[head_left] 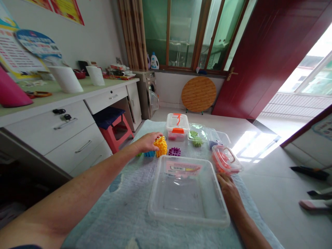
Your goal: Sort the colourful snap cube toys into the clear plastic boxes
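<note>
My left hand (150, 141) is closed on a chunk of yellow interlocking toy blocks (162, 147), fingers over its top and thumb at its near side. Blue blocks (149, 154) lie just under that hand, with a bit of green to their left. A purple block piece (174, 151) sits to the right of the yellow one. My right hand (226, 184) rests between a large open clear plastic box (178, 193) and a smaller lidded clear box (226, 159) of red blocks. Its fingertips are hidden against the smaller box, so its grip is unclear.
Beyond stand a clear box with orange latches (177, 124), a clear container (197, 133) with green pieces, and another clear container (220, 138) with dark pieces. All sit on a pale blue cloth (116, 211). A desk (77, 138) and red stool (116, 129) are at left.
</note>
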A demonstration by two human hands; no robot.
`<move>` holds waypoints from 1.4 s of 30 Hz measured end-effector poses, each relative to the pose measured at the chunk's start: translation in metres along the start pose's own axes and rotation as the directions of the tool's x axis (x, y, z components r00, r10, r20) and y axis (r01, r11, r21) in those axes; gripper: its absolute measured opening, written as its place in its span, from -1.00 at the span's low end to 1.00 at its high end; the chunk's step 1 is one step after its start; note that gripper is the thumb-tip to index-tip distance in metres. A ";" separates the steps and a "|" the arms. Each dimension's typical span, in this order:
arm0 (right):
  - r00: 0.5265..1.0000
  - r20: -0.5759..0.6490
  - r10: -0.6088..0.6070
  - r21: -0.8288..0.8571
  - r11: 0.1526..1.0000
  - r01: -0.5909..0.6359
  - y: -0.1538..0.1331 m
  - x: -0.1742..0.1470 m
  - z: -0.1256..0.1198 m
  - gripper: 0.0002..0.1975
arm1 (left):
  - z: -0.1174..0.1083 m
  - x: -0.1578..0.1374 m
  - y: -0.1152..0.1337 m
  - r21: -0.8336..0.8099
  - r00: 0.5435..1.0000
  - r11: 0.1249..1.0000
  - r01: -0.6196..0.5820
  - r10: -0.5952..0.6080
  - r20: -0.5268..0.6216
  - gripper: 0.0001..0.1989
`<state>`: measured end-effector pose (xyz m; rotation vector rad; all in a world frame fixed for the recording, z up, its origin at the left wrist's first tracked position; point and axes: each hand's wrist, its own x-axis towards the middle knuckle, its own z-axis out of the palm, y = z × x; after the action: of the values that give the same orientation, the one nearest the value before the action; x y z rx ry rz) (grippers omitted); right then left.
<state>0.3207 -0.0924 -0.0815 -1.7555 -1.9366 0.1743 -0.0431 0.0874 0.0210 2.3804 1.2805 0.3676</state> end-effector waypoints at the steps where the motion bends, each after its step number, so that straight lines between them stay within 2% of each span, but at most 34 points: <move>1: 1.000 -0.004 0.000 0.001 1.000 0.000 0.000 0.000 0.000 -0.76 | 0.000 0.000 0.000 -0.008 1.000 1.000 0.000 0.000 0.003 -0.39; 3: 1.000 -0.015 -0.001 0.000 1.000 0.001 0.000 0.000 0.001 -0.76 | 0.000 -0.001 0.002 -0.025 1.000 1.000 0.007 -0.007 0.013 -0.35; 5: 1.000 -0.023 -0.002 -0.003 1.000 0.002 0.001 0.000 0.001 -0.76 | 0.000 0.000 0.005 -0.010 0.999 0.999 0.034 -0.034 0.030 -0.22; 8: 0.999 -0.038 -0.010 -0.009 1.000 0.010 0.002 0.000 0.002 -0.76 | 0.000 0.003 0.011 0.131 0.993 0.988 0.088 -0.097 0.065 0.02; 10: 0.999 -0.047 -0.015 -0.010 1.000 0.015 0.002 0.000 0.002 -0.76 | 0.000 0.006 0.014 0.238 0.987 0.965 0.107 -0.132 0.090 0.07; 13: 0.999 -0.048 -0.013 -0.005 1.000 0.013 0.002 0.000 0.003 -0.77 | 0.001 0.010 0.016 0.297 0.981 0.948 0.118 -0.157 0.112 0.05; 21: 0.999 -0.032 -0.007 -0.012 1.000 0.006 0.002 0.000 0.001 -0.79 | 0.001 0.011 0.016 0.292 0.989 0.953 0.085 -0.117 0.094 -0.02; 33: 0.998 -0.056 -0.035 -0.026 0.999 0.034 0.004 0.000 0.002 -0.80 | -0.021 0.010 0.026 0.304 1.000 0.953 0.019 -0.013 -0.022 -0.07; 37: 0.998 -0.048 -0.039 -0.033 0.999 0.037 0.003 0.000 0.001 -0.80 | -0.038 -0.001 0.054 0.328 0.988 0.940 -0.099 0.131 -0.078 -0.16; 40: 0.998 -0.045 -0.041 -0.040 0.998 0.039 0.003 0.000 0.001 -0.81 | -0.049 -0.018 0.091 0.321 0.955 0.914 -0.249 0.287 -0.078 -0.28; 42: 0.998 -0.052 -0.041 -0.044 0.998 0.039 0.003 -0.001 0.002 -0.81 | -0.050 -0.031 0.118 0.262 0.935 0.910 -0.321 0.348 -0.065 -0.33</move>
<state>0.3226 -0.0921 -0.0844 -1.7296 -1.9496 0.0714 0.0054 0.0146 0.1193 2.8401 1.0066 0.4699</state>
